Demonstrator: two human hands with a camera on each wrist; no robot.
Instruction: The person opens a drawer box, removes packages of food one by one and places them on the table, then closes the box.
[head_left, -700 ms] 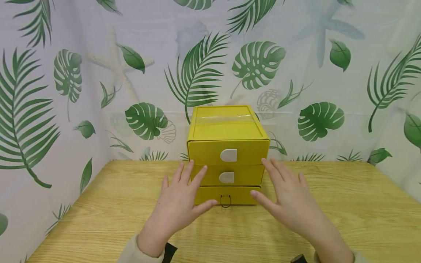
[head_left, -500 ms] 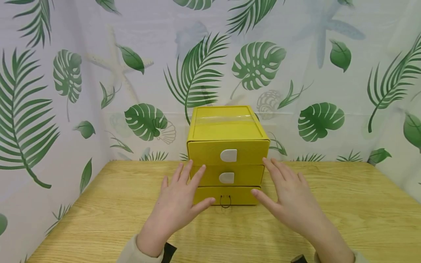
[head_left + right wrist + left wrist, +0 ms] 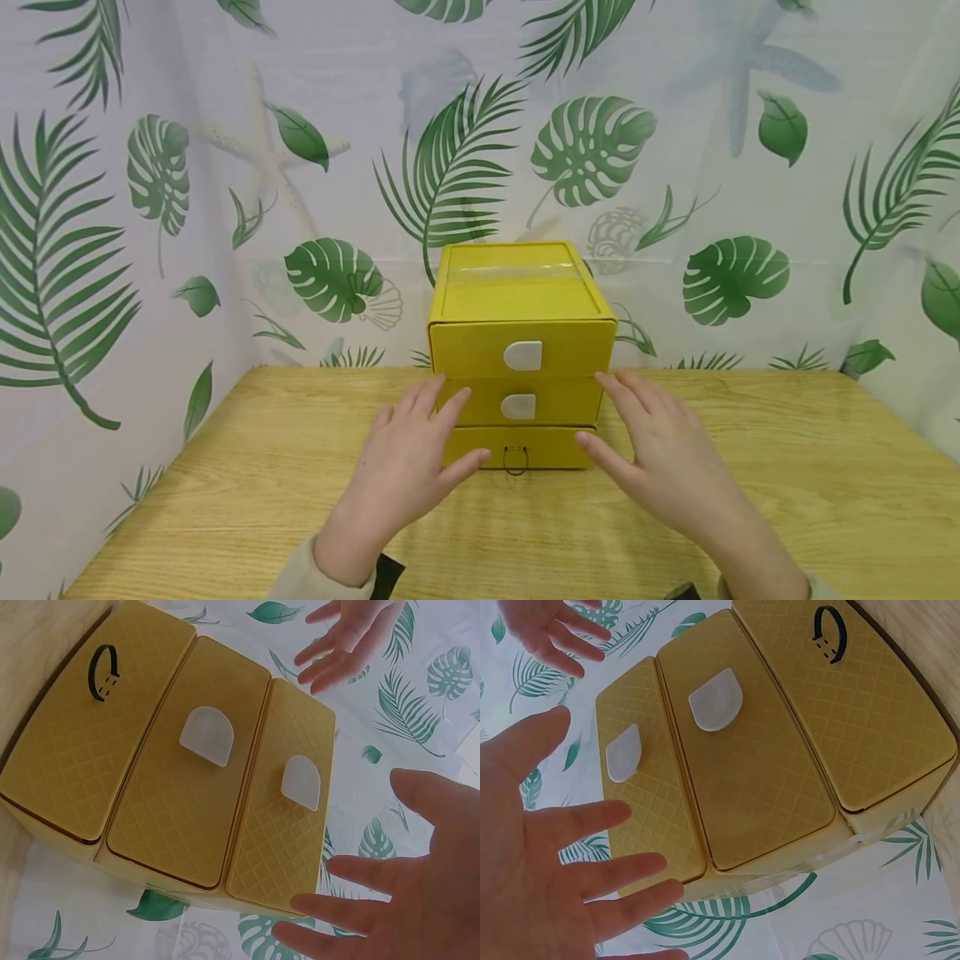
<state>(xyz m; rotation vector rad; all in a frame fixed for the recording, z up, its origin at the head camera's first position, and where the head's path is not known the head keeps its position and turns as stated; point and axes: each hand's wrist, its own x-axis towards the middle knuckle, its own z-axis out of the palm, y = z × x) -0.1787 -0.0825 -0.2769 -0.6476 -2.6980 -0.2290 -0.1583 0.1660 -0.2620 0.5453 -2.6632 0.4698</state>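
Note:
A yellow three-drawer box [image 3: 522, 283] stands at the back of the table, its drawers closed. The top drawer [image 3: 472, 350] and middle drawer [image 3: 558, 404] each carry a white rounded tab; on the bottom drawer [image 3: 555, 442] is a thin black loop [image 3: 515, 462]. My left hand [image 3: 405, 458] hovers before the box's left side, fingers spread, palm toward the drawers in the left wrist view. Opposite it, my right hand [image 3: 667, 458] hovers before the right side with fingers spread. Both hands hold nothing and appear apart from the box in the wrist views.
Clear tape [image 3: 517, 272] runs across the box top. The wood-grain table [image 3: 787, 467] extends to both sides. A white curtain with green leaf prints [image 3: 337, 167] hangs behind and at the sides, close to the box's back.
The fingertips of both hands have dipped slightly, and the left hand's fingers lie a little closer together. The head view has shifted a touch. The box and its drawers have stayed put.

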